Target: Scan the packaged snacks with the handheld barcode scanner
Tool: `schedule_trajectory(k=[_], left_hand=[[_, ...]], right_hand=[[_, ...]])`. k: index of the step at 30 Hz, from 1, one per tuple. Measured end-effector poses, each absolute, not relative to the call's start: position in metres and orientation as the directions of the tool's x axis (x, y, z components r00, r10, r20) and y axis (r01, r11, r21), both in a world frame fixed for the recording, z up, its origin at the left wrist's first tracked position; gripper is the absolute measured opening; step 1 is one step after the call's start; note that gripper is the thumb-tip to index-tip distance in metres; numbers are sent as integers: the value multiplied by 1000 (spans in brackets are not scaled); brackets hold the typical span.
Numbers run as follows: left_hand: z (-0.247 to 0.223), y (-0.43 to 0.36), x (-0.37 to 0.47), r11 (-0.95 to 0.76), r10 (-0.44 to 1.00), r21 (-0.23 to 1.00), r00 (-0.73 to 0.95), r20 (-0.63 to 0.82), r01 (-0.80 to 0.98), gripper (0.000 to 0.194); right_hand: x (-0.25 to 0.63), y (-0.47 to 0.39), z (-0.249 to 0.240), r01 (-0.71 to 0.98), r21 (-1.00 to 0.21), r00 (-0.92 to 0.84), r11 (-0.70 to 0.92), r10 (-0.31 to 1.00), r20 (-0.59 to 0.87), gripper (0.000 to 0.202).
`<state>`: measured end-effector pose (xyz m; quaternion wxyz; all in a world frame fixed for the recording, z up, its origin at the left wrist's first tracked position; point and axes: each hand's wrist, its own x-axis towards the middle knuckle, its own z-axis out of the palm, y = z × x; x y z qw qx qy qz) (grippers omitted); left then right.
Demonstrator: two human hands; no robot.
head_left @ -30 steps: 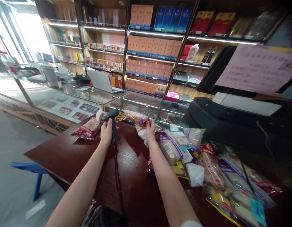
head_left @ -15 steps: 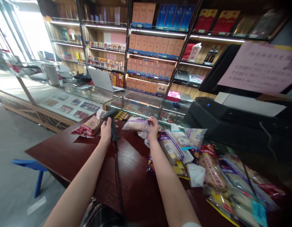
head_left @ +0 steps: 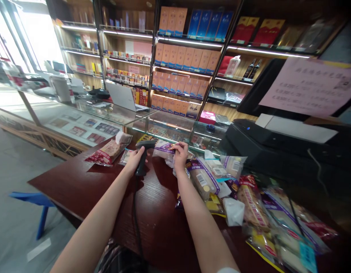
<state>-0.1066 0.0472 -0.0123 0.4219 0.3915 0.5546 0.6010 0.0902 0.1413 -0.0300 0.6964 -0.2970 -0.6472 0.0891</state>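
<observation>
My left hand (head_left: 135,160) is wrapped round the handle of a black handheld scanner (head_left: 141,161), whose cable runs down over the dark red table (head_left: 155,197). The scanner's head points right, close to a clear and purple food package (head_left: 163,148). My right hand (head_left: 180,154) pinches that package at its right end, above the table. Left of the scanner lie a red and clear food package (head_left: 105,152) and a smaller package (head_left: 125,156), partly hidden by my left hand.
Several packaged foods (head_left: 205,178) lie on the table's right side by a black machine (head_left: 266,148). Beyond the table stand a glass counter (head_left: 169,125) and an open laptop (head_left: 121,96). A blue stool (head_left: 43,216) is at the lower left.
My left hand has moved right with the scanner, nearer the held package, uncovering the smaller package. The held package has turned and shifted slightly in my right hand.
</observation>
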Motion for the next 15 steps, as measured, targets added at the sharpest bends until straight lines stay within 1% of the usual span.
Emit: schedule_trajectory(k=[4, 8, 11, 15], left_hand=[[-17, 50, -111, -15, 934, 989, -355, -39, -147, 71], [-20, 53, -116, -29, 921, 990, -387, -28, -140, 70], [-17, 51, -115, -14, 923, 990, -382, -42, -143, 65], [-8, 46, -111, 46, 920, 986, -378, -106, -163, 55]], right_hand=[[90, 138, -30, 262, -487, 56, 833, 490, 870, 34], [87, 136, -30, 264, -456, -49, 850, 484, 874, 36], [83, 131, -30, 330, -392, -166, 859, 461, 872, 32], [75, 121, -30, 411, -292, -344, 864, 444, 828, 28]])
